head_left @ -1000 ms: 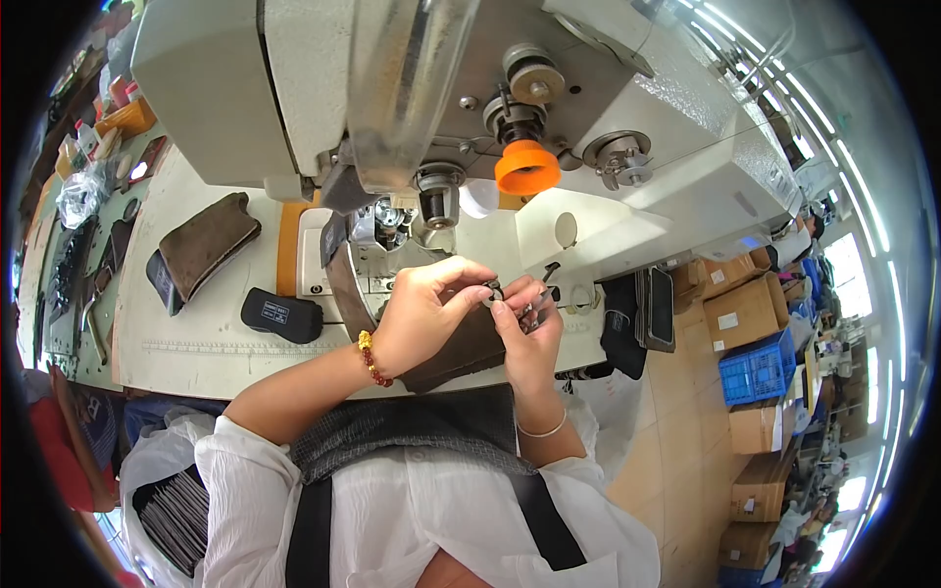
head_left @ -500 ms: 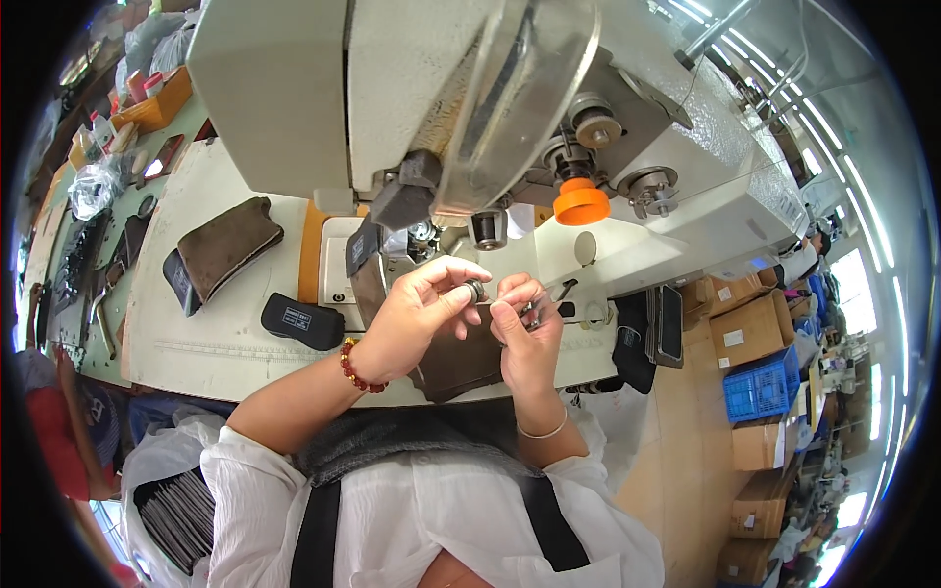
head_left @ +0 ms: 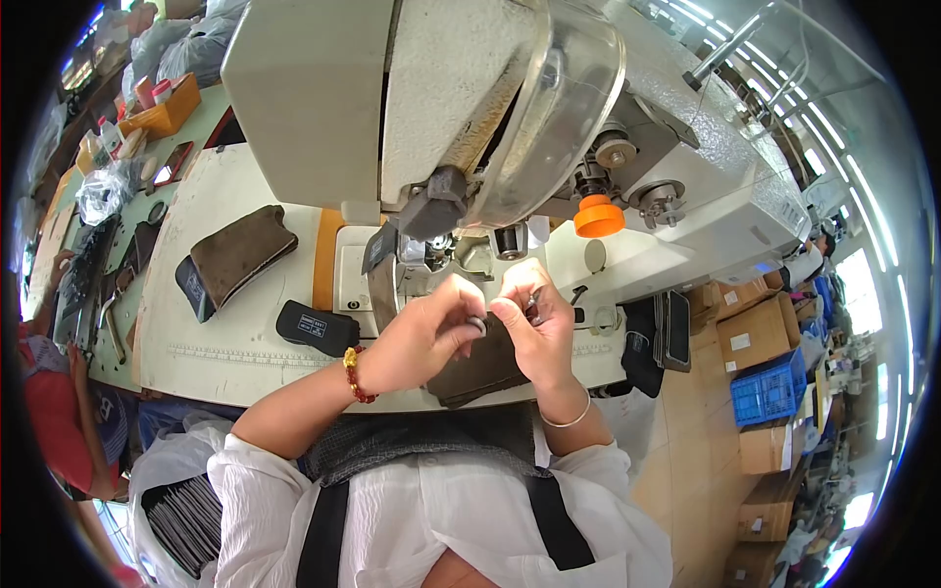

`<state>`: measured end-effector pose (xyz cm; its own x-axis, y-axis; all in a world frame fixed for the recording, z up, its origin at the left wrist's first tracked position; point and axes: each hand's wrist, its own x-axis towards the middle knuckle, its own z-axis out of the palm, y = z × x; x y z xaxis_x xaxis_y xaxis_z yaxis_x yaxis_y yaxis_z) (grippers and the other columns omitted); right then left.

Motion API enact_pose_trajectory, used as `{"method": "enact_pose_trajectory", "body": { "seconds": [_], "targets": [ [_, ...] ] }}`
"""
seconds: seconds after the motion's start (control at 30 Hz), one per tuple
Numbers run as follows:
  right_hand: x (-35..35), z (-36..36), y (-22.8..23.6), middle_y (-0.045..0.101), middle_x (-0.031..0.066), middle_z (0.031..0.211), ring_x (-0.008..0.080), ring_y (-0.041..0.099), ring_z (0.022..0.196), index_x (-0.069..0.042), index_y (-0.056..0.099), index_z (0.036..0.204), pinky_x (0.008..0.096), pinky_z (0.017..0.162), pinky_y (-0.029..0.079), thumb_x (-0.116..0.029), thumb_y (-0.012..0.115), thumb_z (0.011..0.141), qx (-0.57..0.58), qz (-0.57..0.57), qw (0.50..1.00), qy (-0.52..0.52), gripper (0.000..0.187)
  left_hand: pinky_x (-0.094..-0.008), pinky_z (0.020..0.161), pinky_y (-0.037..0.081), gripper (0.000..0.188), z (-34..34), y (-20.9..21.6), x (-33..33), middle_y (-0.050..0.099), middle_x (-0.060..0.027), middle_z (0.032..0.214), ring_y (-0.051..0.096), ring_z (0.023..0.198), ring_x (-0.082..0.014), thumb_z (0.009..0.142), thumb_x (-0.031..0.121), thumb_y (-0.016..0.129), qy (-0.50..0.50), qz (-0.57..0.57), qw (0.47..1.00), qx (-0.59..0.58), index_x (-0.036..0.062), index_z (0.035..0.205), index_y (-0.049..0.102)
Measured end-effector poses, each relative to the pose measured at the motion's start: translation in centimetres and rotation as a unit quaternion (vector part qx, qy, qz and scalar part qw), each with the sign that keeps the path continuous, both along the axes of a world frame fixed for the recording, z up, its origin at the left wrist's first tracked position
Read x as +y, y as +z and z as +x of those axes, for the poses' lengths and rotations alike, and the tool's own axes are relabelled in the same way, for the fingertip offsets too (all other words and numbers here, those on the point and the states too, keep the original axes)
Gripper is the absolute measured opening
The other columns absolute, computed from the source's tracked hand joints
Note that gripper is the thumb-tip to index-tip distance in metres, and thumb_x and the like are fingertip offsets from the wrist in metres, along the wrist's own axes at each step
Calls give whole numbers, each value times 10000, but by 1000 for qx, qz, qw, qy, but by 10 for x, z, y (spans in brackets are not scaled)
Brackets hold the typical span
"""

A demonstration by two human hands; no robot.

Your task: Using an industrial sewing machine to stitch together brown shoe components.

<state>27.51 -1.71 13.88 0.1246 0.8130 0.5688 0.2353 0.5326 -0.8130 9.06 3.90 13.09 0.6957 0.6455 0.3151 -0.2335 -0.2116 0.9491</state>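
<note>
In front of the sewing machine, my left hand (head_left: 431,338) is closed round a small round metal bobbin (head_left: 477,325), its rim showing at the fingertips. Close beside it, my right hand (head_left: 537,328) is pinched, with a small shiny metal piece (head_left: 533,306) among its fingers; its exact kind is hard to make out. Below both hands lies a dark brown fabric piece (head_left: 480,367) on the machine table. The needle area (head_left: 436,250) of the sewing machine (head_left: 421,108) is just beyond my fingers.
A black pouch (head_left: 316,327) and a stacked brown pouch (head_left: 242,251) lie left on the table (head_left: 235,367), above a ruler strip. An orange knob (head_left: 598,217) hangs from the machine. Black pouches (head_left: 672,331) sit at the right edge. Another person (head_left: 61,412) is at far left.
My left hand has turned so the bobbin sits lower in its fingers. My right hand has lifted slightly, its fingertips pointing further up. The whole view has shifted a little.
</note>
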Motion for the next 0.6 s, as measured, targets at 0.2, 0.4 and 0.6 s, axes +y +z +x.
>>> {"method": "enact_pose_trajectory", "body": {
  "seconds": [0.2, 0.4, 0.6],
  "targets": [
    [5, 15, 0, 514, -7, 859, 54, 377, 653, -27, 572, 872, 231, 602, 321, -9, 717, 922, -55, -79, 995, -3, 155, -317, 887, 619, 281, -2, 0, 5, 686, -111, 1119, 752, 1013, -207, 936, -147, 612, -16, 157, 987, 26, -38, 1194, 645],
    [0, 36, 14, 517, -23, 860, 38, 397, 661, -34, 577, 903, 214, 605, 324, 13, 702, 920, -156, -99, 983, -4, 135, -322, 957, 601, 221, 8, 0, 8, 706, -93, 1148, 734, 1087, -221, 967, -110, 616, -126, -134, 982, -27, -55, 1172, 677],
    [-21, 32, 36, 556, 6, 902, 66, 481, 605, -57, 698, 1044, 233, 542, 372, -36, 789, 874, -245, 12, 969, -40, 194, -301, 956, 585, 231, 13, 0, 17, 731, -79, 1100, 728, 1063, -183, 945, -13, 719, -153, -211, 965, -21, -43, 1172, 687]
  ]
}}
